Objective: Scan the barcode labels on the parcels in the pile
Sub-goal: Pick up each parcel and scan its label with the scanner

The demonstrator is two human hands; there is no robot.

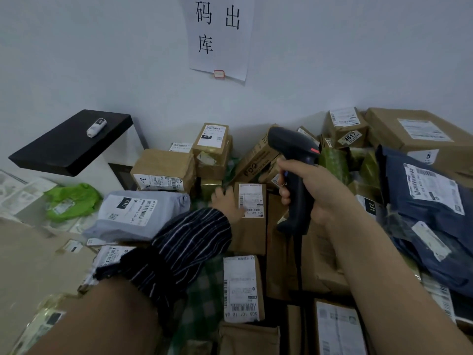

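My right hand (311, 190) grips the handle of a black barcode scanner (294, 149), its head raised over the pile and its cable hanging down. My left hand (226, 201), in a striped sleeve, rests on a long brown cardboard parcel (252, 237) beside its white barcode label (251, 200). A second brown parcel with a barcode label (242, 288) lies nearer me. More labelled cardboard boxes (163, 170) are heaped against the wall.
A grey poly mailer (135, 213) and a green bag (73, 199) lie at left. Dark blue mailers (430, 213) are stacked at right. A black stand (71, 142) with a small white roll (96, 127) is at the back left. A paper sign (218, 37) hangs on the wall.
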